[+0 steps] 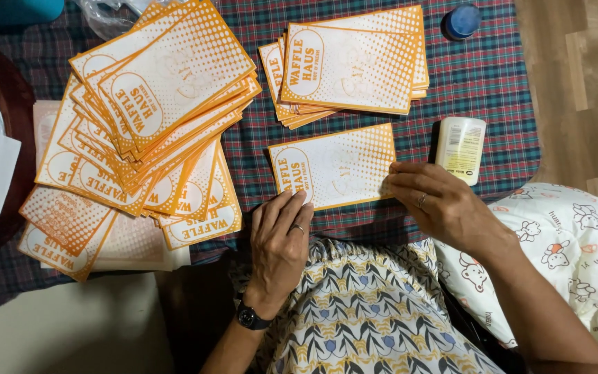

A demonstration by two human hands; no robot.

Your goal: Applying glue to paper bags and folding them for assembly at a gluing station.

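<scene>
Orange-and-white paper bag [333, 166] lies flat on the plaid cloth [493, 76], left hand [279, 242] and right hand [437, 204] fingers pressing its edges, unclamped.

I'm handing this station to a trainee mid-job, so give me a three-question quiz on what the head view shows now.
1. True or false: both hands touch the single orange-and-white paper bag lying apart from the stacks.
2. What stands just right of that bag? A) a cream plastic bottle B) a pair of scissors C) a mug
3. Which is more spread out, the fanned pile at left or the neat stack at top?

Key
1. True: the left hand rests on its lower edge and the right hand on its right edge.
2. A, the cream plastic bottle.
3. The fanned pile.
</scene>
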